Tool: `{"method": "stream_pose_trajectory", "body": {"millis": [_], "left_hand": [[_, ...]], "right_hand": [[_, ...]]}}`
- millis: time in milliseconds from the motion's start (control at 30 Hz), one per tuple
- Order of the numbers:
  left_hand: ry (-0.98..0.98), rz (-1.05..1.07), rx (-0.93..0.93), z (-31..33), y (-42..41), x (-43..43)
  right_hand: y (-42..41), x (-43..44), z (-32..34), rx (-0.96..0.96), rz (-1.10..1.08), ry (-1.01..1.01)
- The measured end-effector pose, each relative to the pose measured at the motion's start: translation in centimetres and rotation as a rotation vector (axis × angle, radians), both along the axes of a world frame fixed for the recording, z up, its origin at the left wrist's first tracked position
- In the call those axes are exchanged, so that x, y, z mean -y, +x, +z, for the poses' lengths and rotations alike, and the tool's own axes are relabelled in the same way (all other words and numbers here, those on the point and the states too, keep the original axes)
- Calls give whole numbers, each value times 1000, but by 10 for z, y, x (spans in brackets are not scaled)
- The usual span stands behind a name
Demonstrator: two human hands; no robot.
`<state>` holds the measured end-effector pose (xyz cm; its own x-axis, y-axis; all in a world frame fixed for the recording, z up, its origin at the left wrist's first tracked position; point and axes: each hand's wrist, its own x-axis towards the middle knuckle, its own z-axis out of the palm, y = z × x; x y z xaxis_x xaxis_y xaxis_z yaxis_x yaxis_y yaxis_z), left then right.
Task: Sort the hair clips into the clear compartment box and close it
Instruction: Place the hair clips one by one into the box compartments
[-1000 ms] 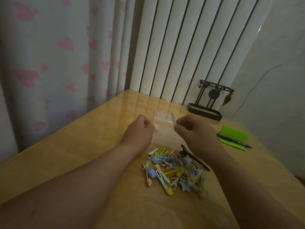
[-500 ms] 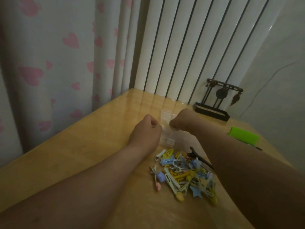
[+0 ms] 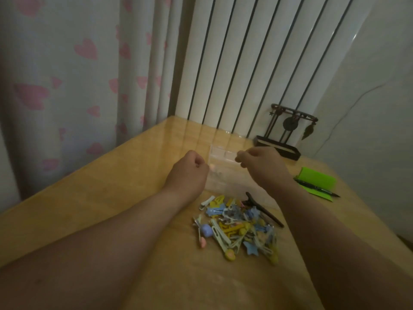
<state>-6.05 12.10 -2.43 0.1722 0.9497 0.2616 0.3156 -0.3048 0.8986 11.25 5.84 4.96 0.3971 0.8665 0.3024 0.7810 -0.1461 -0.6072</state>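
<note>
The sorting looks barely begun. The clips (image 3: pixel 237 224) lie heaped on the table (image 3: pixel 125 189), just in front of the box (image 3: pixel 225 175). The left hand (image 3: pixel 190 170) is curled at the box's left edge. The right hand (image 3: pixel 260 162) pinches near its far rim. In this dim view I cannot tell what either hand holds. The next move calls for picking out one clip and choosing its compartment.

Dim room — heart-print curtain (image 3: pixel 67 74), striped wall panel (image 3: pixel 257 52), wooden table (image 3: pixel 111 186).

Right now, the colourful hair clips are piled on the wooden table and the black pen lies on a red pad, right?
No: the head view shows the black pen on a bright green pad. The colourful hair clips are piled on the wooden table.
</note>
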Motion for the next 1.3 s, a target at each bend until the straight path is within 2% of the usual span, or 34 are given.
{"method": "stream_pose_trajectory", "body": {"millis": [100, 200, 333, 533, 1300], "left_hand": [[-10, 8, -6, 1, 1, 1], [-7, 18, 10, 3, 2, 3], [-17, 23, 22, 2, -1, 5], [-15, 12, 49, -2, -1, 4], [15, 6, 19, -10, 3, -6]], "right_hand": [[-4, 51, -2, 40, 65, 45], [-7, 77, -15, 92, 127, -25], [-11, 78, -32, 359, 111, -151], [-16, 78, -39, 427, 176, -245], [-15, 80, -47, 199, 241, -107]]}}
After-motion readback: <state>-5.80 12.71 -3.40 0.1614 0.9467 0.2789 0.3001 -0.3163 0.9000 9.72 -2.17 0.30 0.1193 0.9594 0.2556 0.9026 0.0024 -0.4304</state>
